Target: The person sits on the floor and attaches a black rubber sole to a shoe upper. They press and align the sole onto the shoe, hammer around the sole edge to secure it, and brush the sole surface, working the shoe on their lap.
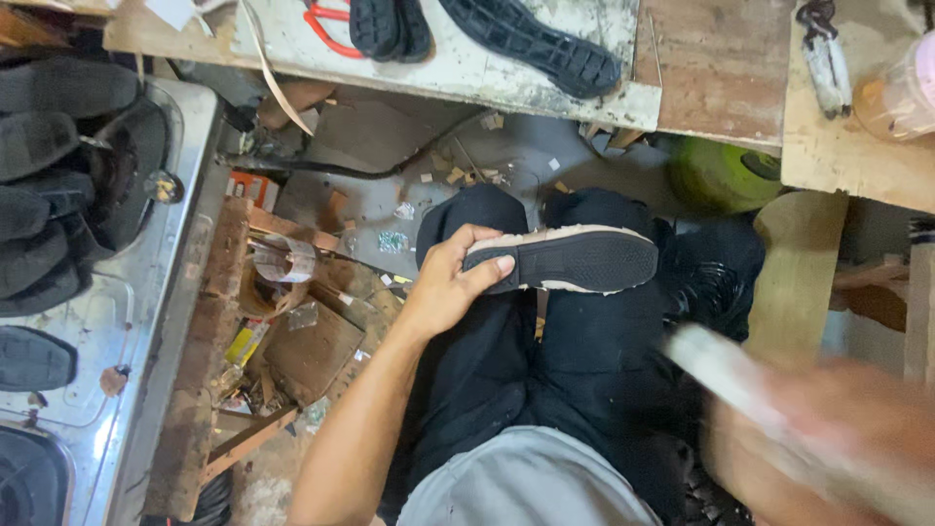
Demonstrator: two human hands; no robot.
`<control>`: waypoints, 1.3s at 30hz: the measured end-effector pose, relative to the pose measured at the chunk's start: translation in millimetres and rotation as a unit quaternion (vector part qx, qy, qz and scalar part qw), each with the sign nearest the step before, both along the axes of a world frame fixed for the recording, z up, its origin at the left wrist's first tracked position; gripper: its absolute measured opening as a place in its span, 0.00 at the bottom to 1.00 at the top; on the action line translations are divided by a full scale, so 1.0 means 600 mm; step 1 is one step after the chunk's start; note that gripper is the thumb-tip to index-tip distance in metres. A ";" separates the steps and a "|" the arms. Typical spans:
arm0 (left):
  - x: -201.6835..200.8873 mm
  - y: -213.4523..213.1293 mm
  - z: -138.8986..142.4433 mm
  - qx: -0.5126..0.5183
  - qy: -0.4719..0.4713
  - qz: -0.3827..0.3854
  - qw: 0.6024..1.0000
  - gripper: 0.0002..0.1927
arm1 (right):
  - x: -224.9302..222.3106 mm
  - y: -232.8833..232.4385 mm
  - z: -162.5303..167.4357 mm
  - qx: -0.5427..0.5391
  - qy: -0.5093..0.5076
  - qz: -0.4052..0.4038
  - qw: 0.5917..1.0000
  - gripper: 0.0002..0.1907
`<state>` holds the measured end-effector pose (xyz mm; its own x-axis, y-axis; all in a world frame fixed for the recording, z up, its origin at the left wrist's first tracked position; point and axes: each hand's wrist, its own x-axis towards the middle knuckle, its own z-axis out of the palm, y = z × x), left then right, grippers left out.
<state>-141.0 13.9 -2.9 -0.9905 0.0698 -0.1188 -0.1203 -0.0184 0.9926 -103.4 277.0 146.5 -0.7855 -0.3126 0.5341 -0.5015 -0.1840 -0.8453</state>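
Observation:
My left hand (450, 284) grips the heel end of a shoe sole (570, 260), black on its face with a pale beige rim, held level above my lap in black trousers. My right hand (828, 438) is at the lower right, heavily blurred, and holds a long pale stick-like tool (730, 375) that slants up toward the sole. The tool's tip is a short way below and right of the sole, not touching it.
Several black soles (44, 185) lie stacked on a steel stove top (185, 195) at left. More black soles (536, 39) and red-handled scissors (326, 24) rest on the white board above. A green object (716, 175), wooden bench (857, 146) and floor scraps (292, 331) surround my legs.

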 end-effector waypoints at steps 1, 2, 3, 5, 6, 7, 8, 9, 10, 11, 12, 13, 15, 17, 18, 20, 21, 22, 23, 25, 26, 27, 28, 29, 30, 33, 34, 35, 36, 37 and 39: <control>-0.001 0.002 -0.002 0.001 0.008 0.007 1.000 0.20 | -0.007 -0.022 -0.024 0.163 -0.061 -0.042 0.984 0.15; -0.002 0.004 -0.003 0.004 0.006 0.012 1.000 0.20 | -0.024 -0.042 -0.059 0.396 -0.169 -0.061 0.900 0.16; -0.003 0.006 -0.004 0.009 -0.002 0.017 1.000 0.20 | -0.031 -0.045 -0.082 0.482 -0.185 -0.069 0.853 0.17; -0.005 0.010 -0.004 0.009 -0.026 0.021 0.999 0.20 | -0.033 -0.018 -0.110 0.481 -0.061 -0.061 0.872 0.22; -0.009 0.013 -0.004 0.001 -0.045 0.029 0.999 0.20 | -0.028 0.008 -0.112 0.457 -0.189 -0.089 0.865 0.18; -0.006 0.012 -0.002 -0.009 -0.065 0.022 0.998 0.20 | -0.009 0.032 -0.105 0.420 -0.322 -0.125 0.839 0.14; -0.010 0.016 -0.001 0.003 -0.048 0.017 0.999 0.19 | 0.010 0.064 -0.085 0.364 -0.326 -0.147 0.860 0.15; -0.008 0.014 0.002 0.012 -0.028 0.020 0.999 0.19 | 0.029 0.082 -0.064 0.245 -0.229 -0.130 0.933 0.15; -0.008 0.012 0.004 0.016 -0.019 0.028 0.999 0.19 | 0.037 0.083 -0.052 0.113 -0.147 -0.099 0.978 0.15; -0.007 0.011 0.008 0.006 -0.038 0.035 0.999 0.19 | 0.042 0.077 -0.039 -0.020 -0.066 -0.059 0.996 0.15; -0.008 0.010 0.011 -0.006 -0.052 0.035 0.998 0.19 | 0.043 0.066 -0.028 -0.043 -0.023 -0.047 0.998 0.15; -0.010 0.009 0.014 -0.020 -0.058 0.033 0.998 0.19 | 0.036 0.042 -0.025 -0.036 0.008 -0.038 0.999 0.15; -0.012 0.007 0.021 -0.015 -0.069 0.029 0.997 0.18 | 0.003 -0.007 -0.045 0.296 -0.033 -0.097 0.950 0.15; -0.015 0.006 0.024 -0.018 -0.082 0.031 0.996 0.19 | -0.018 -0.028 -0.064 0.548 -0.102 -0.114 0.822 0.16; -0.016 0.005 0.024 -0.025 -0.087 0.025 0.996 0.19 | -0.018 -0.023 -0.068 0.528 -0.136 -0.127 0.828 0.16; -0.021 0.006 0.019 -0.035 -0.077 0.031 0.996 0.20 | -0.004 0.006 -0.074 0.499 -0.220 -0.140 0.827 0.17; -0.019 0.005 0.016 -0.042 -0.078 0.024 0.996 0.20 | 0.016 0.025 -0.075 0.397 -0.206 -0.125 0.886 0.13; -0.020 0.010 0.012 -0.038 -0.072 0.016 0.997 0.20 | 0.033 0.044 -0.070 0.298 -0.181 -0.116 0.930 0.10; -0.021 0.012 0.007 -0.026 -0.068 0.014 0.997 0.20 | 0.043 0.056 -0.075 0.162 -0.122 -0.110 0.973 0.11; -0.015 0.013 0.003 -0.002 -0.075 0.013 0.997 0.20 | 0.052 0.061 -0.088 0.066 -0.003 -0.109 0.992 0.10; -0.013 0.011 0.005 -0.010 -0.095 0.007 0.995 0.20 | 0.051 0.060 -0.096 0.106 0.059 -0.123 0.985 0.07; -0.011 0.008 0.009 -0.021 -0.105 0.002 0.994 0.20 | 0.040 0.061 -0.104 0.320 0.126 -0.153 0.927 0.03; -0.016 0.004 0.015 -0.032 -0.112 0.002 0.993 0.20 | 0.033 0.046 -0.125 0.426 0.047 -0.159 0.890 0.10; -0.024 -0.003 0.026 -0.038 -0.067 -0.025 0.997 0.21 | 0.014 0.034 -0.143 0.524 -0.038 -0.158 0.836 0.20; -0.024 -0.008 0.037 -0.042 -0.033 -0.057 0.997 0.21 | 0.024 0.040 -0.149 0.517 -0.067 -0.158 0.838 0.19; -0.038 -0.014 0.083 -0.335 0.034 -0.125 0.933 0.22 | 0.022 0.046 -0.176 0.486 -0.108 -0.156 0.853 0.17; -0.043 -0.004 0.098 -0.465 0.058 -0.143 0.872 0.22 | 0.015 0.051 -0.180 0.478 -0.094 -0.160 0.859 0.17; -0.048 0.010 0.110 -0.500 0.143 -0.135 0.843 0.29 | 0.019 0.058 -0.177 0.467 -0.077 -0.162 0.866 0.16; -0.053 0.028 0.121 -0.533 0.220 -0.125 0.807 0.35 | 0.014 0.063 -0.170 0.451 -0.111 -0.162 0.870 0.17; -0.056 0.046 0.129 -0.559 0.292 -0.115 0.767 0.42 | 0.009 0.065 -0.159 0.438 -0.148 -0.161 0.872 0.18; -0.068 0.080 0.137 -0.588 0.190 -0.198 0.761 0.43 | 0.013 0.073 -0.111 0.426 -0.264 -0.169 0.849 0.16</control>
<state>-182.0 61.7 79.6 -0.8978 0.4385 -0.0412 0.4142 0.8724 0.2595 -95.4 321.1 79.8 -0.9668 -0.1170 -0.2270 0.0867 0.6858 -0.7226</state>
